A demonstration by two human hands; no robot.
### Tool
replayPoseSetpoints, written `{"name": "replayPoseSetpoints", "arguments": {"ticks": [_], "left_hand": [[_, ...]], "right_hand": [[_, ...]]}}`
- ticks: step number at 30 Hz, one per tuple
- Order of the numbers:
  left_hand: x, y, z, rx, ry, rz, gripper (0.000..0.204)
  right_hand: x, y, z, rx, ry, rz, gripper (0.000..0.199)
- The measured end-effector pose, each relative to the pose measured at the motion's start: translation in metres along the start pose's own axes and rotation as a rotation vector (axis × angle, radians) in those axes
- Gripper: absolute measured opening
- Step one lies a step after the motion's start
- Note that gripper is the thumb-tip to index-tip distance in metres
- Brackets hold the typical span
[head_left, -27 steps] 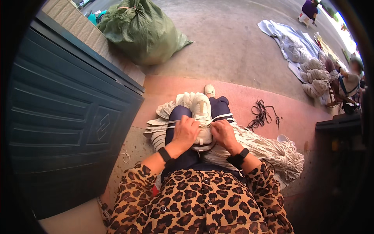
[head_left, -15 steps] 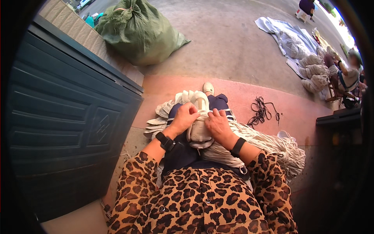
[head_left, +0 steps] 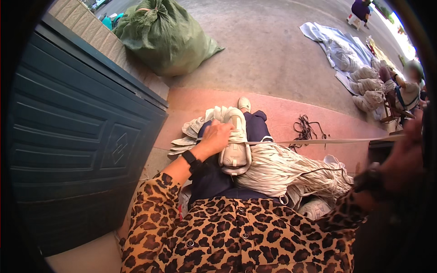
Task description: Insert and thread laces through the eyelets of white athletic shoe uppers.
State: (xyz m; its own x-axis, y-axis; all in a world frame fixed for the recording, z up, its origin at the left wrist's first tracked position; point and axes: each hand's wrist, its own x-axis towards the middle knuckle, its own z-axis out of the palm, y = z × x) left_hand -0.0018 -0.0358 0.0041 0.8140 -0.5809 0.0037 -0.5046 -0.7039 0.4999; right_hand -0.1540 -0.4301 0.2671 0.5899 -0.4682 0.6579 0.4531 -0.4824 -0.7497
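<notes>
The pale shoe point(head_left: 235, 157) sits mid-frame on the person's lap, heel end toward the lower edge. Its flat lace point(head_left: 309, 142) runs taut to the right edge, where the right hand point(head_left: 405, 154), though blurred, appears closed on it. The left hand point(head_left: 215, 138) bends its fingers over the lacing; whether they pinch anything cannot be told. A good pull would likely be smooth and level, the left hand bracing the shoe, the strap flat and untwisted, and clear of the loose lace bundle point(head_left: 273, 166) right of centre.
</notes>
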Motion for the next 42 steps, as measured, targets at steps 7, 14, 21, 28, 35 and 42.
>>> {"name": "replayPoseSetpoints", "arguments": {"ticks": [7,14,21,28,35,42], "left_hand": [[-0.024,-0.025,0.001,-0.103,-0.093,-0.085,0.029],[-0.023,-0.030,-0.014,-1.015,-0.197,-0.536,0.033],[-0.021,-0.026,-0.020,-1.089,-0.160,-0.624,0.031],[-0.022,-0.026,-0.019,-1.218,-0.160,-0.675,0.028],[-0.007,-0.029,0.014,-0.742,-0.190,-0.471,0.024],[0.013,-0.006,-0.001,-0.473,-0.587,-0.146,0.024]], "right_hand": [[-0.202,0.122,0.211,0.145,-0.820,0.676,0.016],[-0.267,0.110,0.268,-0.394,-0.919,0.151,0.014],[-0.263,0.113,0.282,-0.676,-1.232,-0.331,0.011],[-0.180,0.094,0.222,0.306,-1.459,1.136,0.029],[-0.033,-0.001,0.035,1.658,-0.583,0.495,0.020],[-0.045,0.027,-0.038,-0.733,0.261,-0.272,0.023]]}}
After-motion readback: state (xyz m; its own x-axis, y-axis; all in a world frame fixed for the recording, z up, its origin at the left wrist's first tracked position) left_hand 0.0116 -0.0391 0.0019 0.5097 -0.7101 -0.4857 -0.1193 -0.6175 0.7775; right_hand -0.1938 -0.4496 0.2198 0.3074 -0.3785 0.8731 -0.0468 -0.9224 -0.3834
